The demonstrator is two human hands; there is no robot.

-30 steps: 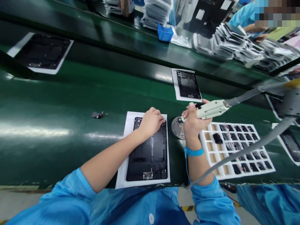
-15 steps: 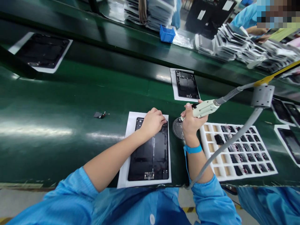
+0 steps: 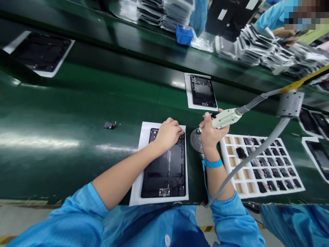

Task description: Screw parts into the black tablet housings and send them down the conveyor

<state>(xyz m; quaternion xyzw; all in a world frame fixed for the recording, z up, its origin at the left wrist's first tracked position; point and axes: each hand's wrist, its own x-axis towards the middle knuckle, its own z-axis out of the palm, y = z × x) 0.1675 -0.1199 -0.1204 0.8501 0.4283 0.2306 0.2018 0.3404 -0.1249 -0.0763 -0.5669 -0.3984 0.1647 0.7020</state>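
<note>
In front of me a black tablet housing (image 3: 156,173), its inside showing, lies on a white sheet (image 3: 136,185). My left hand (image 3: 168,133) rests over its upper part, fingers bent together at the upper right corner; whatever is under the fingertips is hidden. My right hand (image 3: 212,135) is wrapped round a cream electric screwdriver (image 3: 227,118), held nearly level, its front end pointing left. That end is over a round perforated metal dish (image 3: 195,142) just right of the sheet; whether it touches cannot be seen.
A white compartment tray (image 3: 272,196) with small black wired parts is at right, crossed by a grey cable (image 3: 254,159). One wired part (image 3: 108,125) lies left. Other housings (image 3: 204,92) lie farther back. Beyond are a blue bin (image 3: 184,36), stacked sleeves (image 3: 177,13) and a co-worker's sleeve (image 3: 269,15).
The housings at the back have slid slightly left. My view has shifted a little. Both hands keep the same places and grips.
</note>
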